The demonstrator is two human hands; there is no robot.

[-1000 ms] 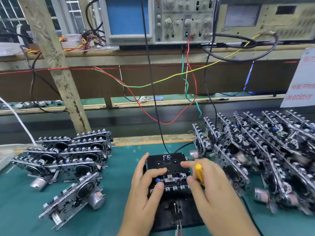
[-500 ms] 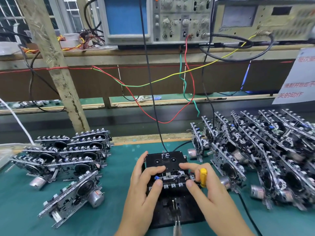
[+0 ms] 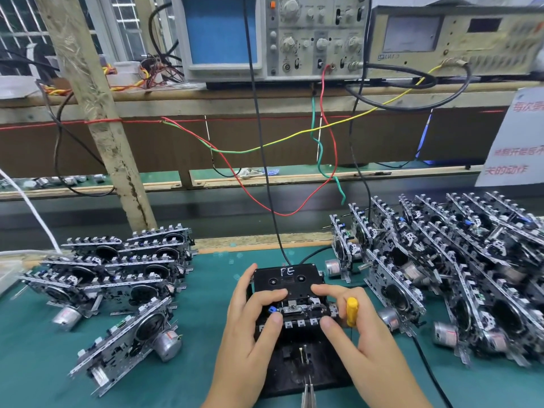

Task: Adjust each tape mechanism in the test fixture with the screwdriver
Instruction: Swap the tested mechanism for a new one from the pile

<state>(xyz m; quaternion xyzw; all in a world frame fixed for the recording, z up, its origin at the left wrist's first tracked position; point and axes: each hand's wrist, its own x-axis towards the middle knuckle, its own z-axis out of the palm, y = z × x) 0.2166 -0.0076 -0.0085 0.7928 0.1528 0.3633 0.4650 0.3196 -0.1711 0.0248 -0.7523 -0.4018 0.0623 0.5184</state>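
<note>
Our left hand [image 3: 253, 328] presses the tape mechanism [image 3: 294, 310] at lower centre with straight fingers. Our right hand [image 3: 362, 334] grips the yellow screwdriver [image 3: 351, 310] there too.

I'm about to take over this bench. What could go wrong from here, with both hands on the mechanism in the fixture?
1. The right hand presses the tape mechanism with the yellow screwdriver tucked in its grip; the tool could slip or catch nearby parts.
2. The stack of mechanisms stands close beside that hand; a nudge might tip one.
3. The black cable hangs over the test fixture and may snag.
</note>
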